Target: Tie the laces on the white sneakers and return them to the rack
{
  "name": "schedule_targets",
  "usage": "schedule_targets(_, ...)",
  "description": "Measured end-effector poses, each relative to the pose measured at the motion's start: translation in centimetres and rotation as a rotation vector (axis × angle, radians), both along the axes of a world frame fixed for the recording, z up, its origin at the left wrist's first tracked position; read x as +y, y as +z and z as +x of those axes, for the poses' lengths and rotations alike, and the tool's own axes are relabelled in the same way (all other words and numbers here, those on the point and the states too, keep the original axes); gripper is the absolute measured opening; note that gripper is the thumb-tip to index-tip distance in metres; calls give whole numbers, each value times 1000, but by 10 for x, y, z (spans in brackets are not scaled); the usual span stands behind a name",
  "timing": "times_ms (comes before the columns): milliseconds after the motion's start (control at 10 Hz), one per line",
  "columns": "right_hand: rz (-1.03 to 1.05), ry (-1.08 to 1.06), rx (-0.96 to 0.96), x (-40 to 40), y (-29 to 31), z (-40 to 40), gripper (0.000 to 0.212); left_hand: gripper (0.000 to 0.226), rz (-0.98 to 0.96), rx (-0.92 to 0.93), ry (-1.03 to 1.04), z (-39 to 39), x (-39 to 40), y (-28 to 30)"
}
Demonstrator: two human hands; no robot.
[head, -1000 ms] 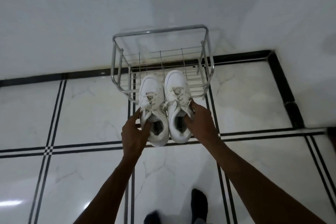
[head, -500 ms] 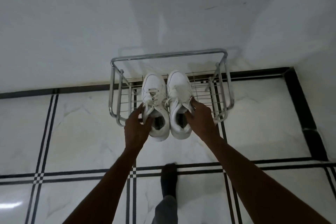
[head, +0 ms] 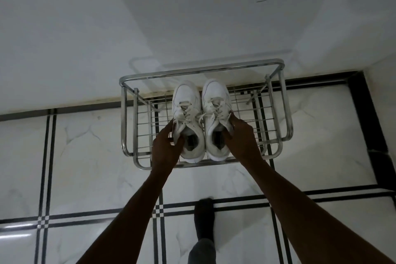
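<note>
Two white sneakers sit side by side over the wire shelf of a chrome shoe rack [head: 128, 113], toes toward the wall. My left hand [head: 165, 150] grips the left sneaker [head: 186, 103] at its collar. My right hand [head: 242, 139] holds the right sneaker [head: 215, 96] at the outer side of its opening. Both have laces tied in bows over the tongues. Whether the soles rest on the shelf I cannot tell.
The rack stands against a white wall [head: 150, 17] on glossy white floor tiles with black lines [head: 49, 167]. A black baseboard corner [head: 364, 113] lies to the right. My dark-socked foot [head: 204, 221] is on the floor below the rack.
Both hands carried the sneakers forward from in front of the rack to over its shelf. I stepped closer, and the rack now looks larger in view.
</note>
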State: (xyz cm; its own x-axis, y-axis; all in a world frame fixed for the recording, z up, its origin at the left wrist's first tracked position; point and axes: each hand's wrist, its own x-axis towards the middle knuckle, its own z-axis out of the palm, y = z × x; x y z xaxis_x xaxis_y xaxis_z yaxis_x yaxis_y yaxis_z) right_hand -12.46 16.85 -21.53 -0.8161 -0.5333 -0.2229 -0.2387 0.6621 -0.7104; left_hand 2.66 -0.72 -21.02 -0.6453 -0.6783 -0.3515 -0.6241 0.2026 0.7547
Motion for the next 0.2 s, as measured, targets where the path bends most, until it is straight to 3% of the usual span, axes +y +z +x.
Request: schedule_targets(200, 384, 45, -41, -3, 31, 4, 79, 70, -166, -129, -79, 7, -1, 27)
